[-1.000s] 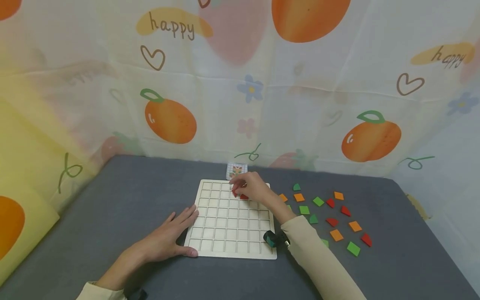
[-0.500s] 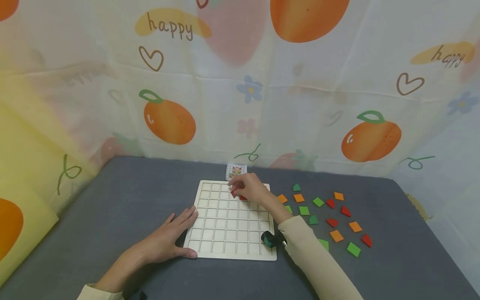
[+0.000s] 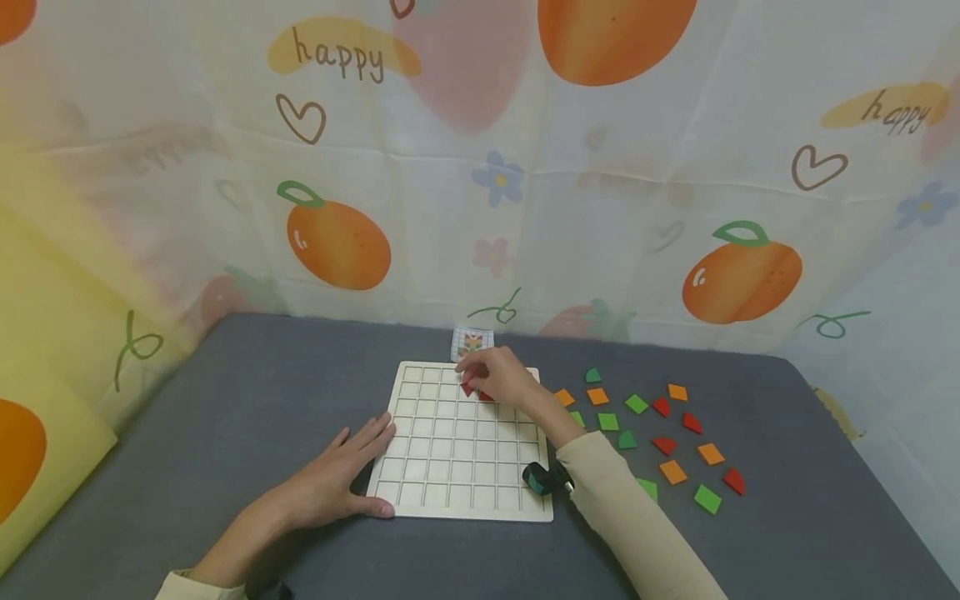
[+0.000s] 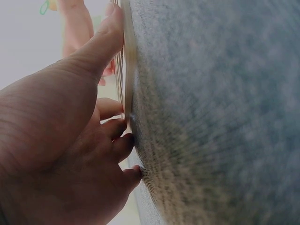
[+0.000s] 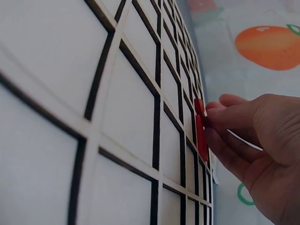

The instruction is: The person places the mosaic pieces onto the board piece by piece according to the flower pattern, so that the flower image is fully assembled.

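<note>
A pale wooden grid board (image 3: 450, 450) lies on the grey table. My left hand (image 3: 341, 475) rests at its left side, fingertips on the edge and thumb by the front left corner; the left wrist view shows the fingers (image 4: 124, 147) against the rim. Over the board's back rows, my right hand (image 3: 501, 377) pinches a small red tile (image 3: 467, 388) between thumb and fingertips. Another red tile (image 3: 486, 397) lies on the grid beside it, partly under the hand. In the right wrist view, both red tiles (image 5: 201, 138) are close together at the fingertips.
A small pattern card (image 3: 472, 342) lies behind the board. To the right are scattered loose tiles: orange (image 3: 673, 472), green (image 3: 707, 498) and red (image 3: 734, 481). A printed cloth (image 3: 420, 208) hangs along the table's back edge.
My right hand has shifted very slightly at the same back cells, with the red tile still at its fingertips. My left hand stays at the board's edge.
</note>
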`<state>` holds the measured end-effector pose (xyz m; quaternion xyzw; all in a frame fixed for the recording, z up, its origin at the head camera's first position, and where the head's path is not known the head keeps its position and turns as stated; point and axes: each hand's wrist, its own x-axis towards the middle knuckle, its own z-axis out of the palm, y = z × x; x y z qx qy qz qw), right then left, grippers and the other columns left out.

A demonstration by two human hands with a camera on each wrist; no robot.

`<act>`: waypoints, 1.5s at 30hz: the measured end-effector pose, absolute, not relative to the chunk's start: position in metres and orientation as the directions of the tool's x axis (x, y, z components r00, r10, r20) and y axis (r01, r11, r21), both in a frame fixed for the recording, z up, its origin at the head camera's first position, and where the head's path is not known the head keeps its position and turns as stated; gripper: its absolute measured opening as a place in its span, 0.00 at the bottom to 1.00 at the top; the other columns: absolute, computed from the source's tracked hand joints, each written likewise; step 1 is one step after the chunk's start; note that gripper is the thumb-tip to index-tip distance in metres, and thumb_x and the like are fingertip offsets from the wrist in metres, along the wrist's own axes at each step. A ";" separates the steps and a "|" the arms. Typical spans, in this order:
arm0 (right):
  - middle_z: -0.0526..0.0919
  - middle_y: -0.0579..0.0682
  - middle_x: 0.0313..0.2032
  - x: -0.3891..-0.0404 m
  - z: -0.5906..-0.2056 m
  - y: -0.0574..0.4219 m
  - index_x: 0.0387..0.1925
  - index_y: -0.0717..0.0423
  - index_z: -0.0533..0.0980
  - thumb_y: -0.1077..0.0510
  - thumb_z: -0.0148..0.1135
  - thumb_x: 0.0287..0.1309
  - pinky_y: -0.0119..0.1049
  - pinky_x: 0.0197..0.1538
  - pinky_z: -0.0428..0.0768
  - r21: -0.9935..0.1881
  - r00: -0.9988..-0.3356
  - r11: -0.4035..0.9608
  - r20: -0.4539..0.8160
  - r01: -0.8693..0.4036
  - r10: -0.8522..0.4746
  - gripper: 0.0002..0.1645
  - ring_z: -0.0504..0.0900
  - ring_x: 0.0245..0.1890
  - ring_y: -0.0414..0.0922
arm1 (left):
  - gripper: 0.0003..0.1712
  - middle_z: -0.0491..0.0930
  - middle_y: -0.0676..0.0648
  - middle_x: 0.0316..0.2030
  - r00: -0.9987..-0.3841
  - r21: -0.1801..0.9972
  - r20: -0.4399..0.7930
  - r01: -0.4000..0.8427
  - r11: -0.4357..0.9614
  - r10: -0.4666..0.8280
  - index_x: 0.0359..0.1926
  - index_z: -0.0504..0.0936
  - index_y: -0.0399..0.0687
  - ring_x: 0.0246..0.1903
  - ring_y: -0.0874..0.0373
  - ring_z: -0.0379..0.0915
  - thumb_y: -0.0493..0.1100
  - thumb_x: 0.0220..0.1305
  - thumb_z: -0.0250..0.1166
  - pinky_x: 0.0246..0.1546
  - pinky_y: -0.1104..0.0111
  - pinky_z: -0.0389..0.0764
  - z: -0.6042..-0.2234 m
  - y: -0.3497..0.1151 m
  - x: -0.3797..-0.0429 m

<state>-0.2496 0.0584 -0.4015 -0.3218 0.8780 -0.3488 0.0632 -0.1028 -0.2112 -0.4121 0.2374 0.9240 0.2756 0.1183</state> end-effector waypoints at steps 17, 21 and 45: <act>0.86 0.52 0.41 -0.246 -0.390 0.109 0.49 0.61 0.82 0.66 0.64 0.62 0.39 0.49 0.81 -0.617 -0.833 0.609 0.147 -0.499 -0.534 0.14 0.84 0.42 0.48 | 0.64 0.48 0.36 0.75 -0.854 0.568 -0.061 0.395 0.722 0.516 0.75 0.54 0.36 0.73 0.36 0.43 0.68 0.48 0.70 0.68 0.38 0.41 -0.411 -0.212 -0.102; 0.86 0.53 0.41 -0.244 -0.389 0.125 0.50 0.63 0.82 0.66 0.63 0.62 0.41 0.49 0.81 -0.633 -0.843 0.602 0.159 -0.486 -0.514 0.14 0.84 0.43 0.49 | 0.64 0.47 0.37 0.76 -0.854 0.575 -0.067 0.390 0.719 0.517 0.75 0.54 0.37 0.74 0.37 0.43 0.69 0.48 0.69 0.69 0.39 0.40 -0.410 -0.212 -0.102; 0.84 0.60 0.43 -0.232 -0.381 0.221 0.50 0.67 0.80 0.71 0.63 0.59 0.46 0.47 0.82 -0.593 -0.894 0.678 0.190 -0.434 -0.406 0.17 0.83 0.44 0.54 | 0.64 0.48 0.38 0.76 -0.860 0.579 -0.049 0.389 0.716 0.508 0.75 0.55 0.38 0.74 0.37 0.42 0.71 0.47 0.68 0.68 0.38 0.40 -0.413 -0.209 -0.101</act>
